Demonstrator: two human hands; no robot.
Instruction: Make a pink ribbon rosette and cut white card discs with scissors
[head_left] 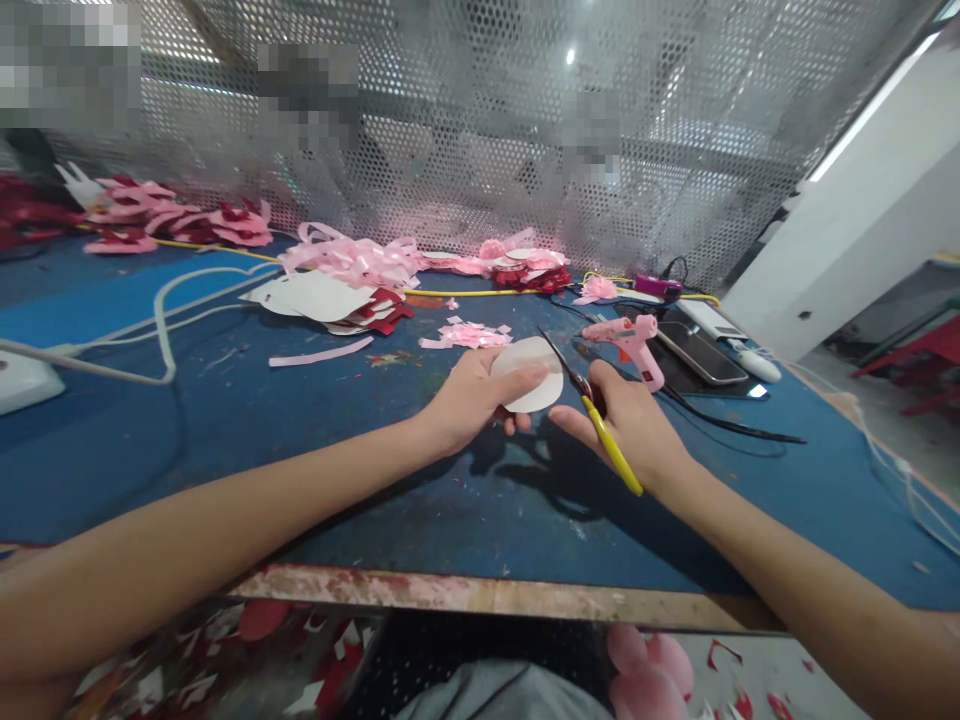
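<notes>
Between its thumb and fingers, my left hand [487, 395] holds a round white paper disc [536, 395] above the blue tabletop. My right hand [637, 415] has yellow-handled scissors [615, 455] in its grip, their dark blades pointing up and left beside the disc's right edge. How far the blades are apart I cannot tell. Just behind the right hand lies a pink glue gun [636, 345]. A small pile of short pink ribbon pieces [472, 335] sits beyond the left hand.
White cut pieces [311, 298] and looped pink ribbons [352, 260] lie at the back left. A phone [701, 350] rests at right near cables. One yellow cord [472, 293] runs along the back. Perforated metal sheeting [480, 130] stands behind the table.
</notes>
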